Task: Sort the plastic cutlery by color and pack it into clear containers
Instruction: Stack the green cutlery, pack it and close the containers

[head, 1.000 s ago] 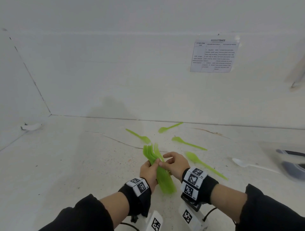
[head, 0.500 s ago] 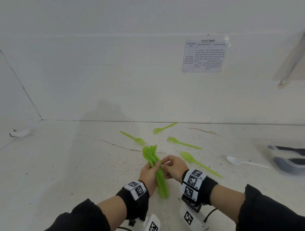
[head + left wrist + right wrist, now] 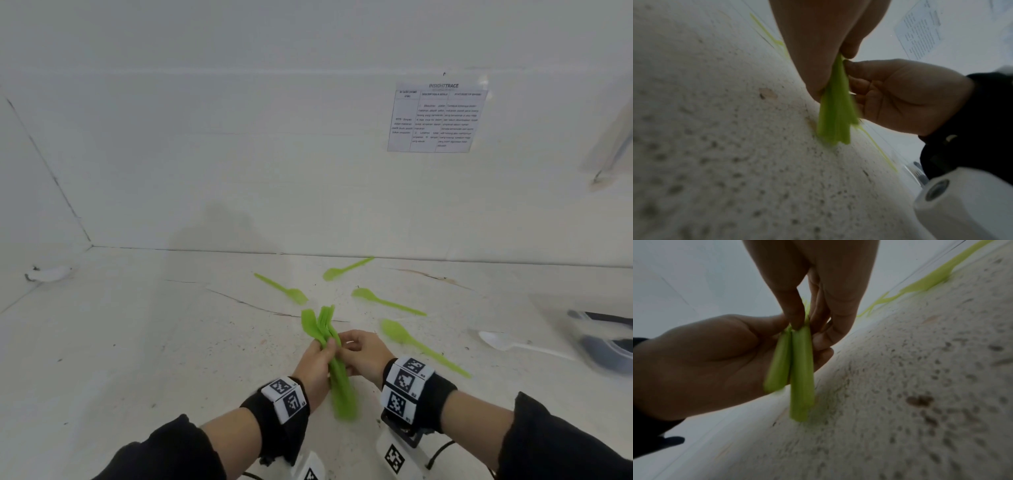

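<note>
Both hands on one bunch of green cutlery (image 3: 337, 370), centre-front, handle ends down at the speckled white surface (image 3: 137, 359) — contact w/ it looks likely in the left wrist view but blurred, can't confirm. Left hand (image 3: 313, 366) wraps the bunch from the left side, thumb + fingers curled round it. Right hand (image 3: 364, 353) pinches the upper part, thumb against fingers. Heads fan out above the hands.

Loose on the surface behind: green fork (image 3: 282, 288), 3 green spoons (image 3: 346, 269) (image 3: 385, 300) (image 3: 419, 346) — all apart from each other. White spoon (image 3: 513, 344) further right, just beside a clear container (image 3: 597, 339) w/ dark items inside; contents too blurred to ID. Printed sheet (image 3: 436, 117) on back wall.
</note>
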